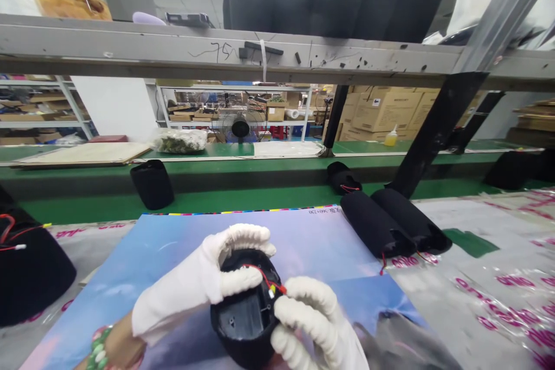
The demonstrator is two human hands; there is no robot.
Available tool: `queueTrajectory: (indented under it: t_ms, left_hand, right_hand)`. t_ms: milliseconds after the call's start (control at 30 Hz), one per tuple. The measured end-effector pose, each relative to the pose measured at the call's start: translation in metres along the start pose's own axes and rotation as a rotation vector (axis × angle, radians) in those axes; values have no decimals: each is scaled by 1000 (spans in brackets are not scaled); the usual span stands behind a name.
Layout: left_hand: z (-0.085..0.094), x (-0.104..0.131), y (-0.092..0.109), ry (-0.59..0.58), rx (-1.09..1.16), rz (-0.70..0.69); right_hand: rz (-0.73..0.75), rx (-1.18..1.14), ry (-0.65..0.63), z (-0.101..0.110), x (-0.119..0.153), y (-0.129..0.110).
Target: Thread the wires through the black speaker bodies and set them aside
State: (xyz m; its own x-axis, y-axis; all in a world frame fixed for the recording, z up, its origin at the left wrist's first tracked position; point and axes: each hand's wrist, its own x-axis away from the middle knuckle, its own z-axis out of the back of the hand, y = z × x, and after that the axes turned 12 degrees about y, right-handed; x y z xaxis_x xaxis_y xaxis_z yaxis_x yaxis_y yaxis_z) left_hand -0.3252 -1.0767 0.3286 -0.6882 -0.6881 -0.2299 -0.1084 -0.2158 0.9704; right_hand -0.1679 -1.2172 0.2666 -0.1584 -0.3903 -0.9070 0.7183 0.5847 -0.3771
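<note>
A black fabric-covered cylindrical housing (245, 318) stands tilted over a blue printed sheet (182, 237), its open end facing me. Inside the opening are black plastic parts and red wires with a small yellow and white connector (272, 290). My left hand (225, 260), in a white glove, is wrapped round the upper left rim, thumb across the opening. My right hand (307, 318), also gloved in white, is at the right rim beside the wires, fingers curled. Whether its fingertips pinch a wire or only touch the rim is hard to tell.
Two black cylinders (377, 225) lie at the right behind the sheet. Other black housings stand at the left (30, 266) and back left (152, 185). A metal shelf beam (173, 49) crosses above. A dark slanted post (436, 133) rises at the right. Dark plastic (403, 341) lies lower right.
</note>
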Motion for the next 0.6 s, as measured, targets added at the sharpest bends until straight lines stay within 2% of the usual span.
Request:
queueTrajectory:
  t_ms: [67,133,167,233,333,433,533,600]
  left_hand:
    - [2,2,13,-18,-244,-64]
    - [3,3,22,-101,-466,-136]
    - [3,3,25,-128,-534,-167]
    - [0,3,27,-106,-590,-226]
    - [-4,2,23,-14,-604,-314]
    - [-5,2,17,28,-582,-314]
    - [-11,2,12,23,-435,-214]
    - [-18,-1,11,-13,-211,-64]
  right_hand:
    - [-30,-8,67,-3,2,0]
    - [-33,-41,110,-5,4,1]
    - [-28,-59,113,-5,5,1]
    - [-45,-74,98,-5,5,-1]
    - [-65,-64,52,-1,0,-6]
    - [32,17,7,1,-12,-10]
    - [131,21,-123,3,-32,-12]
    - [106,-52,-333,6,-46,-13]
